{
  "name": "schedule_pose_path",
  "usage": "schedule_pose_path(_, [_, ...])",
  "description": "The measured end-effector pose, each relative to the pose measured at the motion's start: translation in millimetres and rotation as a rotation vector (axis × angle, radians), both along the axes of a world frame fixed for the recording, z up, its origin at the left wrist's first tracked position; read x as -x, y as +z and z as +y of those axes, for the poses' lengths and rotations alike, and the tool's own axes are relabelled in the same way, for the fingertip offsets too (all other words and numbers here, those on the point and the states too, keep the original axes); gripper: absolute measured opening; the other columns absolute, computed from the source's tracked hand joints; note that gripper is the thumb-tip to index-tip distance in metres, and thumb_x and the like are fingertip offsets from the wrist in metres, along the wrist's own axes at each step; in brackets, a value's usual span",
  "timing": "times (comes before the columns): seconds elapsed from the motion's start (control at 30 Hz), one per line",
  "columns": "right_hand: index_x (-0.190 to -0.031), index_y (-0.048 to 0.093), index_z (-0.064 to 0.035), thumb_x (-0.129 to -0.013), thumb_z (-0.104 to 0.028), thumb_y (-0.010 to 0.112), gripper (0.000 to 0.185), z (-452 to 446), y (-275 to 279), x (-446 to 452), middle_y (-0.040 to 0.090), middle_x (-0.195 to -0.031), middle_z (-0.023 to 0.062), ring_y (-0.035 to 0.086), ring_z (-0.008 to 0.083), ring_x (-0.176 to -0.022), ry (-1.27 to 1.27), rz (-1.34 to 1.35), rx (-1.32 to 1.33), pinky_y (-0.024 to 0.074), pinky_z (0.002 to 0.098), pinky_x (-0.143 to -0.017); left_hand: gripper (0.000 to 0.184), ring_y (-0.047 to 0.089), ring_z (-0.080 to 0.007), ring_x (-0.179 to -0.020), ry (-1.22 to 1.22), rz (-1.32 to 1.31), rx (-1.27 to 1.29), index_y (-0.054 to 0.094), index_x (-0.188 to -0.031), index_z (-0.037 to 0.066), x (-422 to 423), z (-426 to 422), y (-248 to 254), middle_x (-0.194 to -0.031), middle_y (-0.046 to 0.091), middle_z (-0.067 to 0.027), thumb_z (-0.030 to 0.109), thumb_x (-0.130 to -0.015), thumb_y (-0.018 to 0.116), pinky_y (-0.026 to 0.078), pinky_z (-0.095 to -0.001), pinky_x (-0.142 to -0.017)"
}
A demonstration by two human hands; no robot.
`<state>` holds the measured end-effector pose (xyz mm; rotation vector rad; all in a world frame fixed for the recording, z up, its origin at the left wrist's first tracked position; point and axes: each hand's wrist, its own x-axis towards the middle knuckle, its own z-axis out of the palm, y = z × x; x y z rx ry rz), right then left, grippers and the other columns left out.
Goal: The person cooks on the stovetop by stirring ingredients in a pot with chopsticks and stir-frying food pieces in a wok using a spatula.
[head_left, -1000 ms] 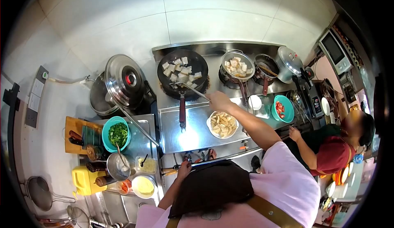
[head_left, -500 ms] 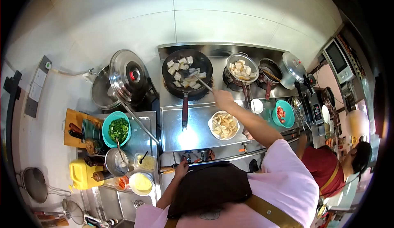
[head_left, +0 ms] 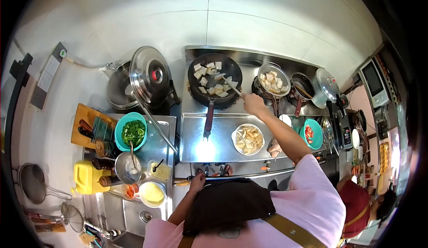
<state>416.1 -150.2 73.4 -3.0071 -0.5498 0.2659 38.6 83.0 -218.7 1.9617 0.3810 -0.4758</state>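
Note:
My right hand (head_left: 254,104) is closed around the handle of a spatula (head_left: 231,85). Its blade lies among pale square chunks (head_left: 216,89) in a dark frying pan (head_left: 197,85) on the stove. The pan's handle (head_left: 208,121) points toward me, with no hand on it. Below my right forearm sits a white bowl of pale, wedge-like slices (head_left: 248,139). My left hand (head_left: 197,182) hangs low by the counter's front edge, close to some wooden handles (head_left: 182,182). Its fingers are too small and shaded to show whether they grip anything.
Right of the pan, a strainer of pale chunks (head_left: 273,81) rests over a pan, beside a small saucepan (head_left: 303,86) and a lidded pot (head_left: 324,85). To the left stand a bowl of greens (head_left: 133,133), a metal bowl (head_left: 128,167) and a large lid (head_left: 154,75). A co-worker (head_left: 356,203) is at right.
The view has shifted, so the stove sits further right. My right hand still holds the spatula, its blade now nearer the middle of the chunks. The co-worker has moved lower and further right.

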Motion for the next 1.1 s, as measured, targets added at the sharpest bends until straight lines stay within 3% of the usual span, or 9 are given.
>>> schedule_pose_path(0.3, [-0.107, 0.069, -0.0073, -0.079, -0.009, 0.059, 0.03, -5, 47, 30, 0.07, -0.088, 0.0209, 0.069, 0.0385, -0.086, 0.063, 0.02, 0.175, 0.0553, 0.0478, -0.075, 0.036, 0.066, -0.0318, -0.103, -0.038, 0.007, 0.003, 0.061, -0.121, 0.008, 17, 1, -23, -0.108, 0.069, -0.0165, 0.023, -0.088, 0.062, 0.051, -0.0409, -0.089])
schedule_pose_path(0.47, [-0.107, 0.068, -0.0075, -0.08, -0.008, 0.058, 0.029, -6, 15, 8, 0.07, -0.09, 0.0209, 0.069, 0.038, -0.087, 0.04, -0.023, 0.164, 0.055, 0.0479, -0.075, 0.035, 0.066, -0.033, -0.102, -0.071, 0.002, -0.027, 0.063, -0.119, 0.007, 7, -1, -14, -0.109, 0.069, -0.0163, 0.024, -0.088, 0.062, 0.051, -0.0408, -0.089])
schedule_pose_path(0.53, [-0.107, 0.067, -0.0069, -0.079, -0.007, 0.059, 0.029, -11, 30, 12, 0.07, -0.09, 0.0207, 0.069, 0.0378, -0.088, 0.032, -0.064, 0.126, 0.055, 0.0476, -0.074, 0.034, 0.066, -0.033, -0.102, -0.033, 0.037, -0.02, 0.063, -0.117, 0.007, -1, -1, -8, -0.109, 0.069, -0.0164, 0.024, -0.088, 0.062, 0.051, -0.0407, -0.088])
schedule_pose_path(0.67, [-0.099, 0.07, -0.0024, -0.082, -0.008, 0.058, 0.021, -21, 80, 37, 0.07, -0.094, 0.0216, 0.07, 0.0357, -0.089, 0.097, -0.013, 0.311, 0.0562, 0.044, -0.076, 0.034, 0.066, -0.0328, -0.101, 0.041, 0.007, 0.011, 0.063, -0.117, 0.007, 5, 0, -8, -0.107, 0.07, -0.0159, 0.023, -0.087, 0.063, 0.051, -0.0407, -0.087])
schedule_pose_path(0.9, [-0.106, 0.066, -0.0034, -0.086, -0.009, 0.056, 0.023, -31, 40, 9, 0.071, -0.089, 0.0175, 0.07, 0.0343, -0.085, 0.091, -0.153, 0.288, 0.0562, 0.0438, -0.071, 0.04, 0.067, -0.0319, -0.1, -0.054, 0.0, -0.043, 0.059, -0.126, 0.011, 15, 1, -21, -0.104, 0.07, -0.0144, 0.02, -0.087, 0.063, 0.052, -0.0404, -0.087])
schedule_pose_path(1.0, [-0.105, 0.066, -0.0036, -0.088, -0.009, 0.054, 0.021, -25, 83, 34, 0.07, -0.094, 0.0179, 0.07, 0.0335, -0.089, 0.081, -0.102, 0.353, 0.0562, 0.0437, -0.071, 0.04, 0.067, -0.0314, -0.1, 0.005, -0.04, -0.012, 0.059, -0.125, 0.01, 15, -3, -28, -0.104, 0.07, -0.0142, 0.021, -0.087, 0.064, 0.052, -0.0404, -0.087])
schedule_pose_path(1.1, [-0.112, 0.064, -0.0041, -0.089, -0.01, 0.055, 0.025, -28, 82, 34, 0.07, -0.098, 0.0168, 0.07, 0.0318, -0.09, 0.132, -0.074, 0.427, 0.0562, 0.0437, -0.072, 0.037, 0.067, -0.0313, -0.099, -0.005, -0.051, -0.013, 0.06, -0.121, 0.009, 21, 2, -33, -0.104, 0.07, -0.0155, 0.021, -0.087, 0.063, 0.052, -0.0405, -0.086])
